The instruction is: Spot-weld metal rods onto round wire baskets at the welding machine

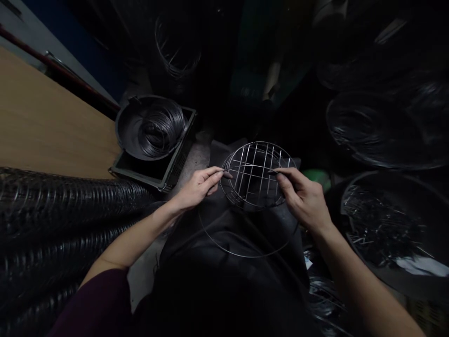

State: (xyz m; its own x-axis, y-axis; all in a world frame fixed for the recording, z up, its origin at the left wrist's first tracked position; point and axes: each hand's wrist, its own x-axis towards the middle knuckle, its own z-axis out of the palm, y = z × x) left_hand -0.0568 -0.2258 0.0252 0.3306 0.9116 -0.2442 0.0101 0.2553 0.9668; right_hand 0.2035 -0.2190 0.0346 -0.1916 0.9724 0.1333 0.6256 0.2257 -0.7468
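Wire hoop (249, 165) hangs between the person's two hands, its upper stretch crossing in front of a round wire rack (251, 178) and its lower curve dropping over a dark cloth (210, 276) on the lap. Left hand (198, 187) pinches the hoop between thumb and forefinger, no gap left between them and the wire, the other fingers curled beneath; right hand (308, 196) grips it the same way farther along, thumb pressed against the forefinger. Beyond the left hand, a round tub (126, 128) with a coil of wire (163, 131) sits on a crate (140, 174), near long stacks of wire rings (70, 196); beside the right forearm, another tub (380, 278) holds short metal pieces (382, 229)
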